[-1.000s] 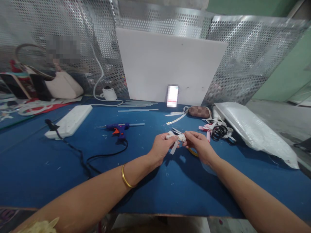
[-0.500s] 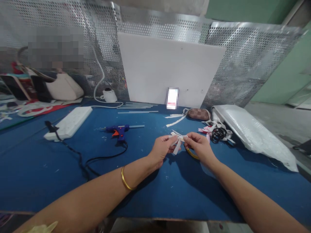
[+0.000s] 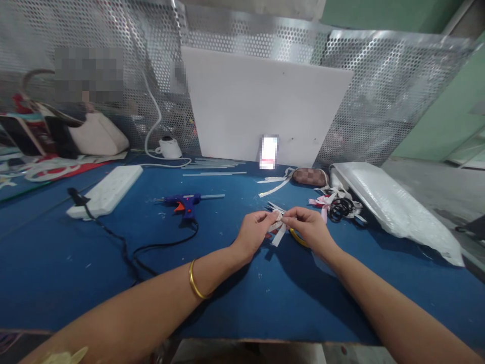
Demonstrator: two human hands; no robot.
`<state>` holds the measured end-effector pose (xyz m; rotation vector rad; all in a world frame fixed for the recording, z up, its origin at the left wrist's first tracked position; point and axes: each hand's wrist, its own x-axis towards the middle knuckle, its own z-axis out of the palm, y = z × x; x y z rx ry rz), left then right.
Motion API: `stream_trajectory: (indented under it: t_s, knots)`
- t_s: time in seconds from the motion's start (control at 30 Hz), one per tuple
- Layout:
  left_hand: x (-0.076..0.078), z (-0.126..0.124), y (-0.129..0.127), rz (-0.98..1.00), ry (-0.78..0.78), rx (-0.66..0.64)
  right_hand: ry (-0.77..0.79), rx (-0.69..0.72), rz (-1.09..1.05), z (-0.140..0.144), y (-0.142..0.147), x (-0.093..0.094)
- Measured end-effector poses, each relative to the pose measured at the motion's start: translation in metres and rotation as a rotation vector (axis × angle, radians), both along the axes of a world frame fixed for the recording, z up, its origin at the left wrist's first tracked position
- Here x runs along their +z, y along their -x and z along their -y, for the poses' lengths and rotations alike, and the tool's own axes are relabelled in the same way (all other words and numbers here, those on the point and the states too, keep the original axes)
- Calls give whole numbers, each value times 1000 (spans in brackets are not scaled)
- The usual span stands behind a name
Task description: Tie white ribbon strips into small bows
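Observation:
Between my two hands is a white ribbon bow (image 3: 279,236) with a loose tail hanging down toward the table. My left hand (image 3: 254,231) pinches it from the left with thumb and fingers. From the right, the fingertips of my right hand (image 3: 307,226) close on the bow near its middle. Under the right hand lies a pair of scissors with a yellow handle (image 3: 299,238); the blades (image 3: 273,206) stick out behind the bow, and the rest is hidden by my hands.
A blue glue gun (image 3: 184,201) with a black cord lies left on the blue table (image 3: 227,303). Beyond it are a white power strip (image 3: 108,192) and clear glue sticks (image 3: 214,174). Ribbon strips (image 3: 276,189), a checked pouch (image 3: 309,177), black hair ties (image 3: 340,209) and a plastic-wrapped pack (image 3: 394,202) lie right.
The fingers of both hands have shifted on the ribbon bow, and its tail now hangs tilted a little more to the right. The scissors blades show more clearly behind it.

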<state>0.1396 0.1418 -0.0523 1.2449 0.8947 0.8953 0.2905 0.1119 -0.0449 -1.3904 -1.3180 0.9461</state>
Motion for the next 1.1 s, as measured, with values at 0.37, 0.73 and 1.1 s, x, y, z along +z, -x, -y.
stream_trajectory:
  t_s: [0.37, 0.73, 1.1]
  knots:
    - [-3, -2, 0, 59, 3, 70, 48, 90, 108, 1, 0, -2]
    - [-4, -5, -2, 219, 329, 45, -83, 104, 201, 4, 0, -2]
    - [1, 0, 2, 50, 177, -71, -27, -25, -9, 0, -1, 5]
